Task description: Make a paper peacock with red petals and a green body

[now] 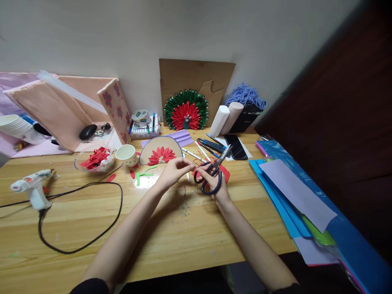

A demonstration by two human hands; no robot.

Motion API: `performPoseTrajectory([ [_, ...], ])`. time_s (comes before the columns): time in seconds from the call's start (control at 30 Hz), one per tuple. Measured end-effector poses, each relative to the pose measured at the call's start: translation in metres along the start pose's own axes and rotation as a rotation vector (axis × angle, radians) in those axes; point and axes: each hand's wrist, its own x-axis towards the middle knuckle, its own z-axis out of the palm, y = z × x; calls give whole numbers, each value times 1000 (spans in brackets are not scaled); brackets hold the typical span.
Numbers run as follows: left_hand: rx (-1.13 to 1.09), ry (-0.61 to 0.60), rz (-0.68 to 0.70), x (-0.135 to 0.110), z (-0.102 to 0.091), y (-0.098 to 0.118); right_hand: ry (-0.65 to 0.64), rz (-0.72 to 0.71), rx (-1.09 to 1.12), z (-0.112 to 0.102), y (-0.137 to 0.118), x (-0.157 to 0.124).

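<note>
In my right hand point(219, 191) is a pair of scissors point(218, 162) with dark handles, its blades pointing up and away to the right. The thumb and fingertips of that hand come close to those of my left hand point(175, 173). My left fingers are pinched together; whatever lies between them is too small to make out. Beneath and behind the scissors lies red material point(226, 174), partly hidden by my right hand. Left of my hands, a half-round cardboard piece point(146, 152) with a dark edge carries a fan of red petals point(162, 155).
A white glue gun point(35, 185) with a looping black cord point(121, 200) stands at left. Nearby are a bowl of red pieces point(96, 158) and a paper cup point(125, 153). Pens point(211, 145) and a phone point(236, 147) lie behind; coloured sheets point(298, 192) lie right. A green-and-red peacock point(186, 112) leans against the wall.
</note>
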Motion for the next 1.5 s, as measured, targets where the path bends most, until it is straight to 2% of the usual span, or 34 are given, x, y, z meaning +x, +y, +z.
performPoseTrajectory([
  [0.07, 16, -9, -36, 0, -5, 4, -64, 14, -65, -4, -3, 1],
  [0.13, 59, 13, -44, 0, -9, 7, -173, 86, -84, -7, -5, 2],
  [0.27, 135, 116, -10, 0, -18, 9, -445, 301, -113, -10, -2, -2],
  [0.37, 127, 193, 17, 1, -23, 7, -547, 393, -177, -6, 4, -9],
  [0.6, 150, 226, -18, 3, -23, 3, -544, 415, -273, 0, 5, -16],
  [0.77, 166, 217, -35, 2, -22, 4, -546, 350, -352, -2, 6, -14],
  [1.5, 168, 218, -90, 2, -21, 5, -514, 361, -375, -1, 12, -16],
])
